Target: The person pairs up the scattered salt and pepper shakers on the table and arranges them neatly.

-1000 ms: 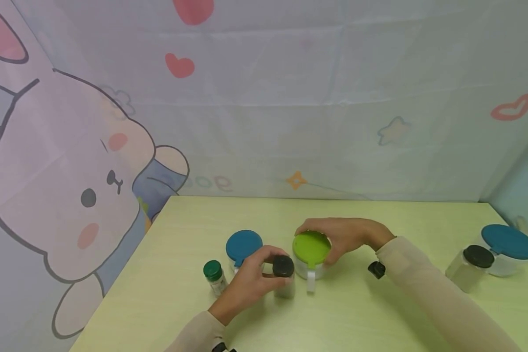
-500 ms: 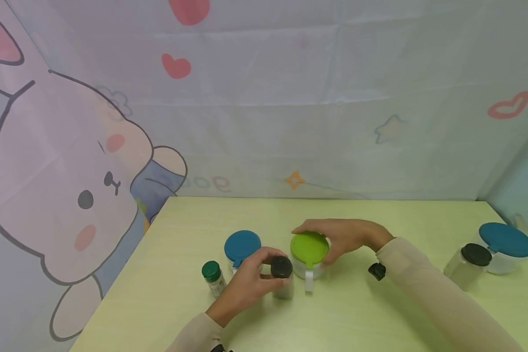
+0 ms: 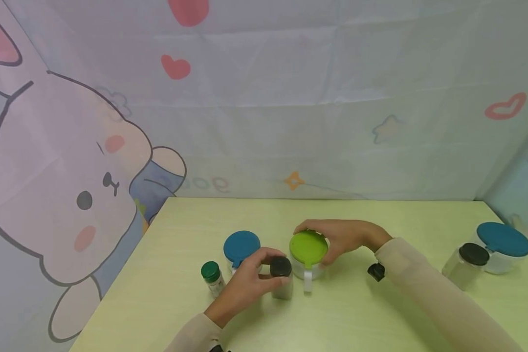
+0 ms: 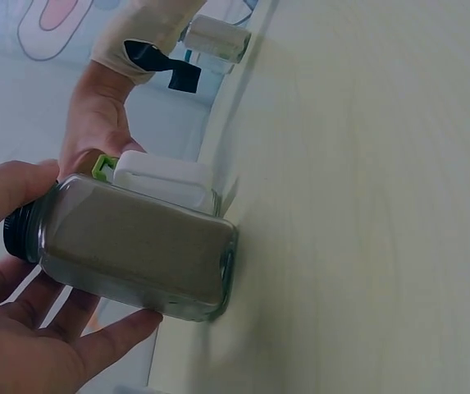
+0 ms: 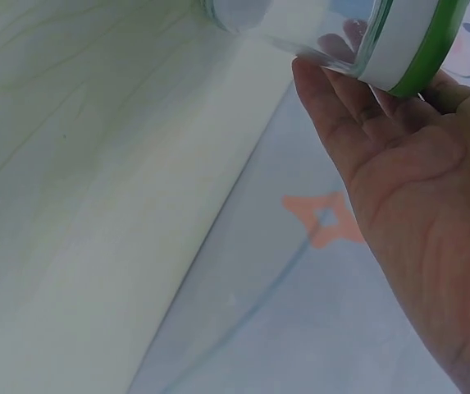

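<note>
My left hand [image 3: 246, 283] grips a square-sided spice jar [image 4: 136, 246] with a black lid and grey-brown powder inside. Thumb and fingers lie on either side near its lid, and its base is at the tabletop. Just right of it, my right hand [image 3: 345, 237] holds a clear jar with a bright green lid [image 3: 309, 247] and a white handle [image 3: 307, 281] facing me. In the right wrist view, the fingers curl around the glass below the green rim. The left wrist view shows the two jars close together; whether they touch I cannot tell.
Behind my left hand stands a blue-lidded jar [image 3: 242, 247], with a small green-capped bottle [image 3: 212, 274] to its left. At the table's right end are a black-lidded jar [image 3: 471, 259] and another blue-lidded jar [image 3: 503, 239]. A printed cloth [image 3: 264, 146] hangs behind the table.
Both hands keep their holds on the two jars with hardly any movement. The whole head view has shifted slightly.
</note>
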`<state>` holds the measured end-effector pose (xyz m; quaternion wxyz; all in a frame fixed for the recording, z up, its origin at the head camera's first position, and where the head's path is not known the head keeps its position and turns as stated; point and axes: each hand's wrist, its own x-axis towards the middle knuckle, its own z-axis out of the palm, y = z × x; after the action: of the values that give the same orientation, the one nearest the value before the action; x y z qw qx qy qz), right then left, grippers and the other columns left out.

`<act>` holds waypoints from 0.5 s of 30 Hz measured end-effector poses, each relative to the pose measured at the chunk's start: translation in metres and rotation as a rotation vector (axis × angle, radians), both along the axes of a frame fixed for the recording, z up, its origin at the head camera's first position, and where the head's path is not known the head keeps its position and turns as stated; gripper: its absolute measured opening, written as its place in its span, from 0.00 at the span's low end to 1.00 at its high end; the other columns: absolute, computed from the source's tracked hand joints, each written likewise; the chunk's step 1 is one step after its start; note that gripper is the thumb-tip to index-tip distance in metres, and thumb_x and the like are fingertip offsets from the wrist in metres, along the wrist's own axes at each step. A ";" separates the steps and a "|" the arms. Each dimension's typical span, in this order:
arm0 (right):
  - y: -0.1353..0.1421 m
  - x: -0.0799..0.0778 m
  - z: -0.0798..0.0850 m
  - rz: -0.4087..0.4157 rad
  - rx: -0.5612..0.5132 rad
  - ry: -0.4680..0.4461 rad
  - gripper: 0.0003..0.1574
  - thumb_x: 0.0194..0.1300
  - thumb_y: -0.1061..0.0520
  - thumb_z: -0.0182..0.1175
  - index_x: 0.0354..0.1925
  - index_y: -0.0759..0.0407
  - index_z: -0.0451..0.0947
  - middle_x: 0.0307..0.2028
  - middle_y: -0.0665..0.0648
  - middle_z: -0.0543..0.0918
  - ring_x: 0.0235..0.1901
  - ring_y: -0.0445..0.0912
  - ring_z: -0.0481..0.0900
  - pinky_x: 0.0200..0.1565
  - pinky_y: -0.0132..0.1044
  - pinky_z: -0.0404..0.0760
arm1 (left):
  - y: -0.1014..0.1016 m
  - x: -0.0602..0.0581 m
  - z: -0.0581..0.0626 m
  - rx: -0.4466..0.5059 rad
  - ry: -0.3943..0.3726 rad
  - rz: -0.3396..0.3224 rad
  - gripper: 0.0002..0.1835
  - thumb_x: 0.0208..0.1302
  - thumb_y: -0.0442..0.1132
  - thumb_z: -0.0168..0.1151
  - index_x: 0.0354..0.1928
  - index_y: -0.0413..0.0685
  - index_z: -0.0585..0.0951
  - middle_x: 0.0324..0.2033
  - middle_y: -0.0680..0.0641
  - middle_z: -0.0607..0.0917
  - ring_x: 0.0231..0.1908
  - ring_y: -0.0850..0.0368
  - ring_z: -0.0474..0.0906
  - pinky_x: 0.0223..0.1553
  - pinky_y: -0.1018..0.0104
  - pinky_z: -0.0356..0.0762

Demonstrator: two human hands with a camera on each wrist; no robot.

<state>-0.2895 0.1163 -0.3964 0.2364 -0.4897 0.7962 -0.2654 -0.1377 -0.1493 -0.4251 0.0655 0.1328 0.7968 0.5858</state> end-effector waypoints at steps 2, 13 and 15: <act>0.000 -0.001 0.000 0.000 -0.004 -0.009 0.50 0.52 0.54 0.76 0.68 0.35 0.64 0.60 0.38 0.73 0.58 0.40 0.73 0.62 0.40 0.75 | 0.000 0.000 0.000 0.004 0.003 -0.001 0.24 0.62 0.47 0.75 0.59 0.57 0.78 0.56 0.53 0.79 0.58 0.54 0.76 0.55 0.59 0.83; -0.001 0.000 0.003 -0.007 0.003 -0.015 0.52 0.51 0.51 0.78 0.70 0.37 0.64 0.61 0.40 0.73 0.59 0.41 0.72 0.63 0.43 0.74 | -0.001 -0.001 -0.002 0.021 0.005 -0.004 0.23 0.62 0.46 0.75 0.58 0.58 0.79 0.55 0.53 0.80 0.57 0.54 0.77 0.54 0.62 0.83; -0.001 0.000 0.004 -0.009 0.004 -0.010 0.52 0.52 0.52 0.77 0.70 0.37 0.64 0.61 0.39 0.73 0.59 0.40 0.72 0.62 0.43 0.74 | -0.001 -0.001 -0.002 0.021 0.005 -0.006 0.24 0.62 0.46 0.75 0.58 0.57 0.79 0.55 0.53 0.80 0.57 0.54 0.77 0.54 0.62 0.83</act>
<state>-0.2897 0.1154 -0.3924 0.2404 -0.4844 0.7976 -0.2673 -0.1386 -0.1502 -0.4271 0.0637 0.1374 0.7903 0.5937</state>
